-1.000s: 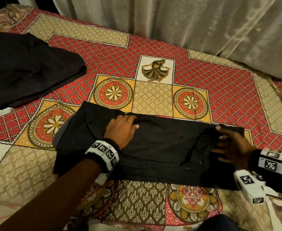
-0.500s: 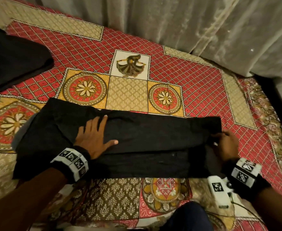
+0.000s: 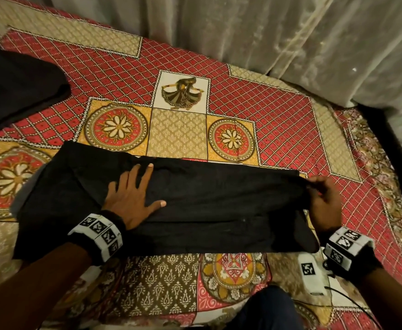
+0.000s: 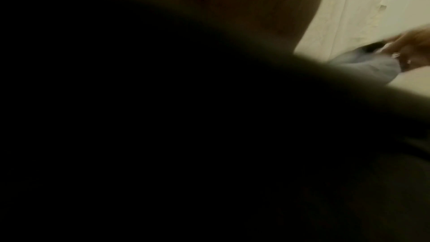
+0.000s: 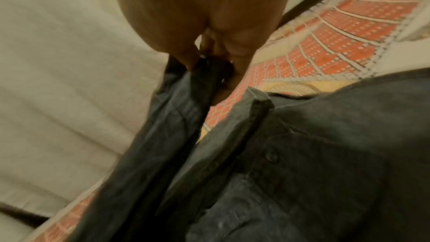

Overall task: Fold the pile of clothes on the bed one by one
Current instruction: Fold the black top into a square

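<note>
Right hand [image 3: 323,201] now at shirt [image 3: 219,210] end (left hand [image 3: 133,198] flatter).

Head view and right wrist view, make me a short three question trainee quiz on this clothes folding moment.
1. True or false: the left hand lies flat with spread fingers on the black shirt.
2. Where does the right hand grip the shirt? A) its right end B) its middle C) its left end
3. Fill in: the other dark garment lies at the far ____ of the bedspread.

Key: 1 true; 2 A, the right wrist view shows fingers pinching a lifted edge; 3 left.
</note>
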